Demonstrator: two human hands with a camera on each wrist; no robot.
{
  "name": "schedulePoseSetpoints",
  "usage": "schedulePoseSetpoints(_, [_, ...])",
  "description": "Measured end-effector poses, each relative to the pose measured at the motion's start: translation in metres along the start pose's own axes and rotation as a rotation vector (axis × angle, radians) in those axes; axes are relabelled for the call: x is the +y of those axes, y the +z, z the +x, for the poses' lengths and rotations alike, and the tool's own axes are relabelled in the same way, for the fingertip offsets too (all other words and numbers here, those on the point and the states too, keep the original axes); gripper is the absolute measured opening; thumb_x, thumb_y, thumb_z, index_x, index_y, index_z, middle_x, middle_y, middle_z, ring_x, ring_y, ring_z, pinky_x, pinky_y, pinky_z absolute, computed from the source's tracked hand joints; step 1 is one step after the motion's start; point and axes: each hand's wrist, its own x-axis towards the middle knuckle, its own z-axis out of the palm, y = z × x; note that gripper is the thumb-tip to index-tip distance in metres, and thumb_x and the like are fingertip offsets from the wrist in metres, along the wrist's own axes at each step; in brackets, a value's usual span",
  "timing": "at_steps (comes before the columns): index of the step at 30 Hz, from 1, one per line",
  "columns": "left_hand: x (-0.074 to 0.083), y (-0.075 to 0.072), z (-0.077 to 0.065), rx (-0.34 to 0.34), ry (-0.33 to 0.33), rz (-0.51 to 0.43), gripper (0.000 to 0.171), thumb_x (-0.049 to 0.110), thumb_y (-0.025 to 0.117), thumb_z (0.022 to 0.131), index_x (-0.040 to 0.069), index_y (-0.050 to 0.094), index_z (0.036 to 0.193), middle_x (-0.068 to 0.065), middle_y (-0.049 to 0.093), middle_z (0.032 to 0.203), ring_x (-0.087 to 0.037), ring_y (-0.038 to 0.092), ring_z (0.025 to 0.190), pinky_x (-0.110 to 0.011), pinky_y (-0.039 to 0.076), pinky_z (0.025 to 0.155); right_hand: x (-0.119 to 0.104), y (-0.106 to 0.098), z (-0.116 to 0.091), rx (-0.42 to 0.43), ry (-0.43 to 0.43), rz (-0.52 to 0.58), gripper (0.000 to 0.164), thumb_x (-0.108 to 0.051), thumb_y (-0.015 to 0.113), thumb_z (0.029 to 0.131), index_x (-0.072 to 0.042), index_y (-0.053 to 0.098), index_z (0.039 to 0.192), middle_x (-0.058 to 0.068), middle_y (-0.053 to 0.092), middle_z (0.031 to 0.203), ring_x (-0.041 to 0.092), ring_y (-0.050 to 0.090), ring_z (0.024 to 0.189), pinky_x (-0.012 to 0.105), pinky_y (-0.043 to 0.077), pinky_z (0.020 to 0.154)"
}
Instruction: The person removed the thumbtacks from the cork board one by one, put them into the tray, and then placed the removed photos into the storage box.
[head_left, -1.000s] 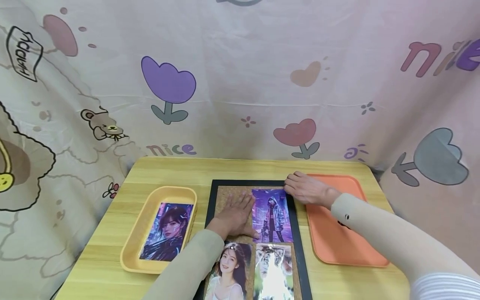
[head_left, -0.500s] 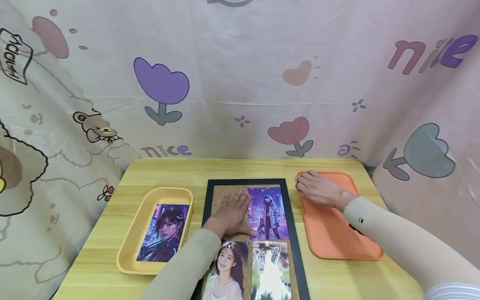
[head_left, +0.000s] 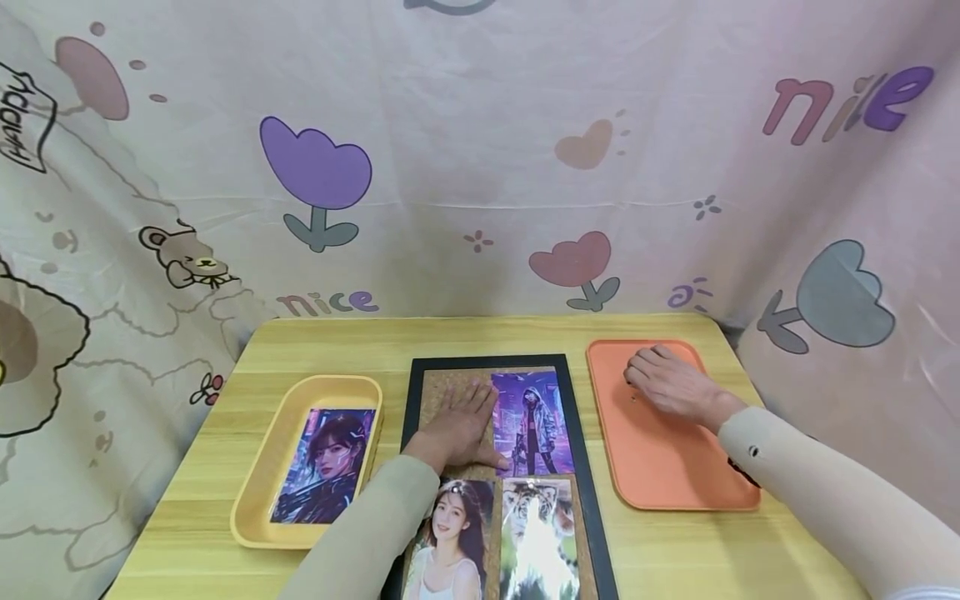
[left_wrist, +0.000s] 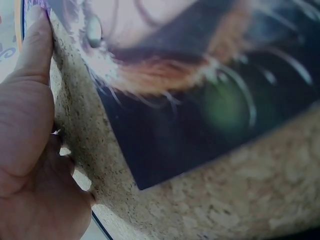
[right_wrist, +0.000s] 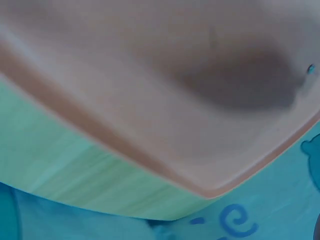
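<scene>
Resting on black-framed cork board (head_left: 432, 400): left hand (head_left: 459, 429), fingers apart; hanging over orange rectangular tray (head_left: 675, 471): right hand (head_left: 672, 386), fingers' hold unclear.

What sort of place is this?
Probably a small craft corner: pale cartoon-printed fabric hangs behind and beside a light-yellow wood-grain table, which bears a black-framed rectangular cork board with glossy rectangular picture prints on it.

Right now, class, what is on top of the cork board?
Three pictures show on the cork board: a hooded figure, a smiling portrait and a tiger. The left hand rests there too. Whatever lies beneath hand and pictures is covered.
</scene>
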Motion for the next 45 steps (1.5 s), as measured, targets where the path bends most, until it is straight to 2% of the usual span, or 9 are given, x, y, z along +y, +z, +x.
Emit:
schedulePoseSetpoints(7, [0.002, -0.003, -0.001, -0.007, -0.010, -0.011, 0.130, 0.087, 0.062, 0.081, 0.013, 0.006, 0.171, -0.007, 0.002, 0.178, -0.028, -0.002, 0.165, -0.060, 0.001, 0.132, 0.004, 0.003, -0.022, -0.030, 0.054, 0.001, 0.015, -0.018, 0.051, 0.105, -0.006, 0.058, 0.104, 0.010, 0.057, 0.100, 0.032, 0.053, 0.096, 0.049, 0.045, 0.088])
schedulePoseSetpoints(13, [0.004, -0.005, -0.001, -0.010, -0.016, -0.004, 0.129, 0.086, 0.064, 0.081, 0.014, 0.006, 0.171, -0.007, 0.003, 0.179, -0.029, 0.000, 0.165, -0.060, 0.002, 0.132, 0.004, 0.008, -0.035, -0.044, 0.095, 0.023, 0.011, -0.015, 0.052, 0.103, -0.005, 0.055, 0.102, 0.011, 0.053, 0.098, 0.033, 0.051, 0.094, 0.050, 0.046, 0.089])
schedulePoseSetpoints(21, [0.004, -0.004, 0.000, -0.006, -0.014, 0.001, 0.129, 0.086, 0.064, 0.080, 0.013, 0.008, 0.171, -0.008, 0.004, 0.179, -0.030, 0.002, 0.165, -0.061, 0.003, 0.132, 0.004, 0.009, -0.041, -0.063, 0.122, 0.042, 0.008, -0.008, 0.045, 0.101, -0.007, 0.053, 0.099, 0.009, 0.051, 0.097, 0.031, 0.050, 0.095, 0.050, 0.047, 0.091])
schedulePoseSetpoints(26, [0.005, -0.005, -0.001, 0.000, -0.009, -0.020, 0.129, 0.085, 0.065, 0.080, 0.012, 0.009, 0.171, -0.009, 0.005, 0.178, -0.031, 0.002, 0.165, -0.061, 0.002, 0.132, 0.002, 0.008, -0.040, -0.068, 0.138, 0.042, 0.009, -0.010, 0.046, 0.102, -0.007, 0.054, 0.101, 0.009, 0.052, 0.099, 0.031, 0.051, 0.096, 0.050, 0.048, 0.092])
schedulePoseSetpoints(30, [0.005, -0.007, -0.001, -0.004, -0.012, -0.027, 0.130, 0.084, 0.066, 0.080, 0.012, 0.009, 0.171, -0.009, 0.005, 0.178, -0.031, 0.001, 0.165, -0.061, 0.001, 0.132, -0.003, 0.009, -0.039, -0.041, 0.174, 0.051, 0.013, -0.012, 0.045, 0.105, -0.006, 0.056, 0.101, 0.011, 0.054, 0.099, 0.032, 0.052, 0.095, 0.048, 0.047, 0.086])
schedulePoseSetpoints(35, [0.006, -0.008, 0.000, -0.021, -0.023, -0.022, 0.131, 0.084, 0.067, 0.079, 0.012, 0.007, 0.171, -0.009, 0.002, 0.178, -0.031, 0.000, 0.165, -0.060, 0.001, 0.132, -0.014, 0.009, -0.036, -0.018, 0.264, 0.100, 0.007, -0.011, 0.056, 0.102, -0.005, 0.060, 0.102, 0.010, 0.058, 0.100, 0.032, 0.054, 0.097, 0.048, 0.044, 0.083])
schedulePoseSetpoints(40, [0.007, -0.009, 0.000, -0.022, -0.025, -0.021, 0.130, 0.083, 0.067, 0.079, 0.014, 0.006, 0.171, -0.009, 0.003, 0.178, -0.031, 0.000, 0.165, -0.061, 0.002, 0.132, -0.030, 0.005, -0.024, -0.016, 0.371, 0.156, 0.008, -0.011, 0.062, 0.101, -0.007, 0.063, 0.108, 0.010, 0.062, 0.107, 0.032, 0.056, 0.103, 0.052, 0.046, 0.091])
schedulePoseSetpoints(45, [0.005, -0.011, -0.002, -0.012, -0.012, -0.072, 0.125, 0.080, 0.068, 0.082, 0.014, 0.010, 0.171, -0.009, 0.004, 0.178, -0.032, 0.001, 0.165, -0.060, 0.003, 0.132, -0.053, 0.001, -0.005, 0.025, 0.414, 0.191, 0.017, -0.017, 0.063, 0.102, -0.005, 0.064, 0.116, 0.013, 0.064, 0.114, 0.034, 0.058, 0.110, 0.053, 0.048, 0.093])
